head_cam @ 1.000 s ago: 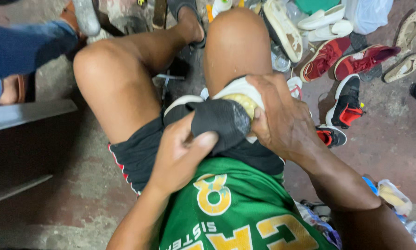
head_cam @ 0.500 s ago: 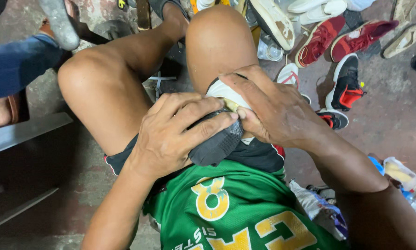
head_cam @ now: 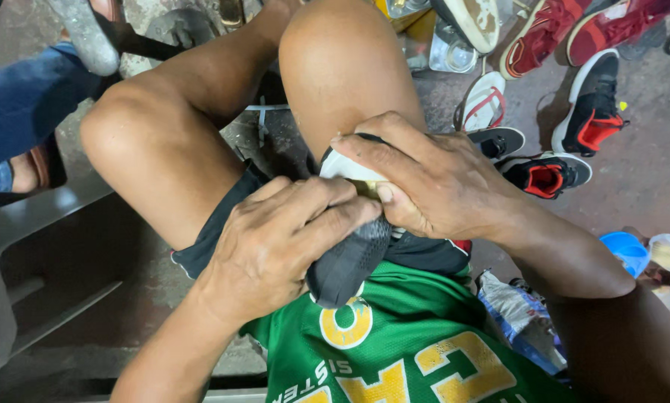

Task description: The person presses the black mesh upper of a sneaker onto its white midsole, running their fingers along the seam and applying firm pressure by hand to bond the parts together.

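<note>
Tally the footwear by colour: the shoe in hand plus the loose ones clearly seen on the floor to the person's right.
Black shoe, in left hand and right hand: 1
Red sneakers: 2
Black-and-red sneakers: 2
Black sneaker: 1
White sandal, red straps: 1
Upturned pale-soled shoe: 1
Total: 8

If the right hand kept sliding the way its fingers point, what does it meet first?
The right hand points left across the black and white shoe. Going on, it would probably meet the inner side of the left thigh first, though depth is hard to judge.
</note>
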